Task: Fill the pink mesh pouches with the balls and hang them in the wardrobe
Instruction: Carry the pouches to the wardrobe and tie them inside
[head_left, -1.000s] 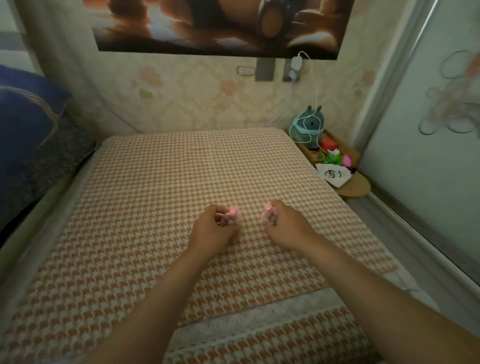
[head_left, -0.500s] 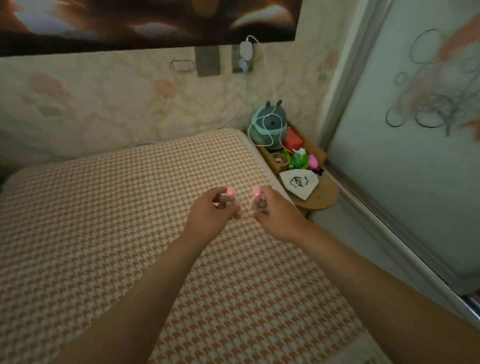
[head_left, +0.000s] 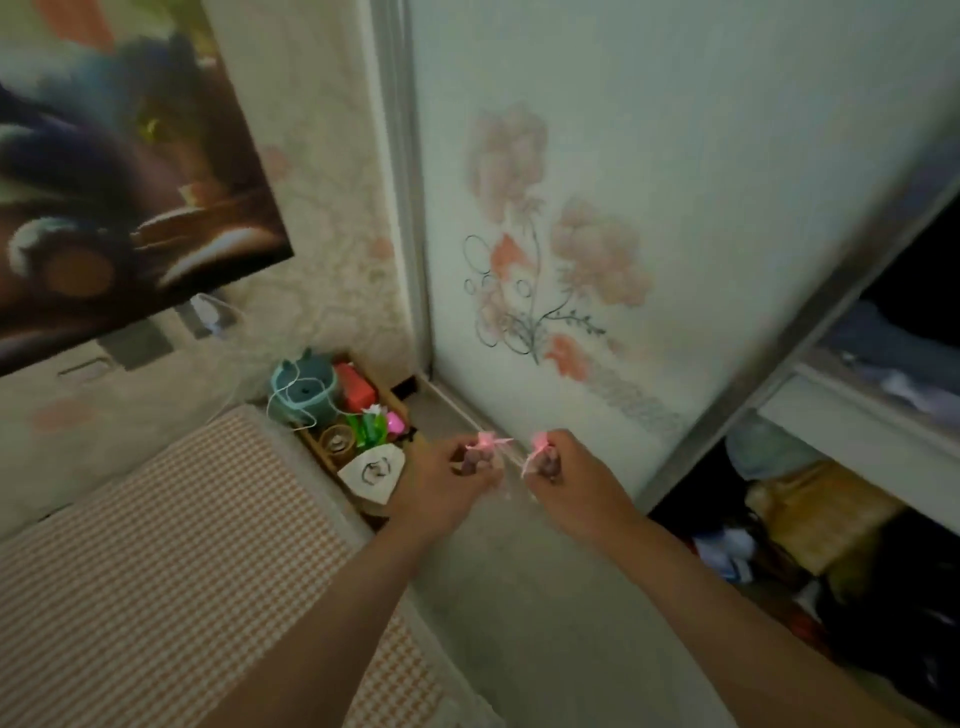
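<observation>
My left hand (head_left: 447, 486) grips a small pink mesh pouch (head_left: 485, 442) whose gathered top and ribbon stick out above the fingers. My right hand (head_left: 571, 486) grips a second pink mesh pouch (head_left: 539, 446) the same way. Both hands are held side by side, a short gap apart, over the floor in front of the wardrobe's sliding door (head_left: 649, 208), which has a flower print. To the right the wardrobe's open side (head_left: 831, 493) shows dark shelves with clothes. The pouches' contents are hidden inside my fists.
The bed with its orange houndstooth cover (head_left: 156, 545) lies at the lower left. A small wooden bedside stand (head_left: 358, 441) holds a teal round gadget, a red box and toys. A shelf board (head_left: 857, 415) crosses the open wardrobe. Bare floor (head_left: 519, 597) lies below my hands.
The view has swung right from the bed to the wardrobe. Both hands, still gripping the pouches, have come off the bed and now hang over the floor by the sliding door.
</observation>
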